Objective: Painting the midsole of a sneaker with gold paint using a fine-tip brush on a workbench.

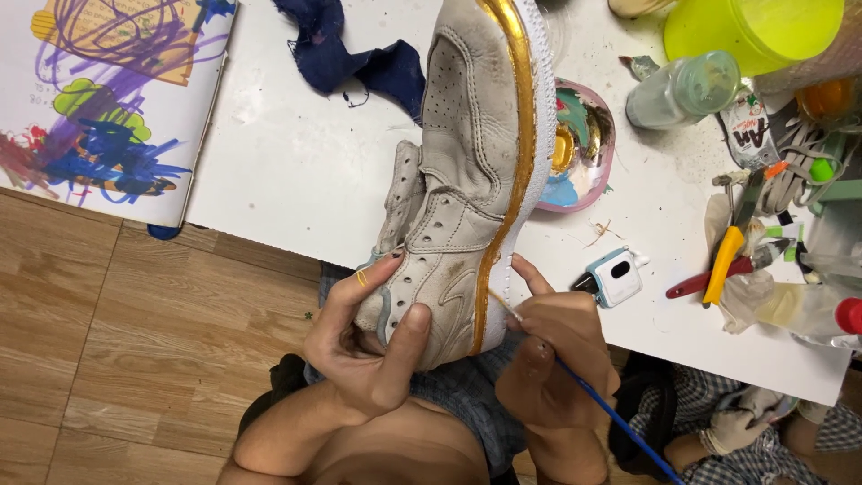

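My left hand [370, 346] grips the heel end of a worn white leather sneaker [467, 153], holding it on its side over the table edge. A band of gold paint [519, 135] runs along the sneaker's midsole. My right hand [552, 355] pinches a thin paintbrush with a blue handle [620, 422]; its tip touches the gold band near the heel.
A white table [287, 162] carries a paint palette dish [584, 144] behind the shoe, a dark blue rag [350, 54], a scribbled drawing [108, 99], a small bottle [682, 90], a yellow-green cup [754, 31], and tools and laces [763, 216] at right. Wooden floor [126, 341] lies at left.
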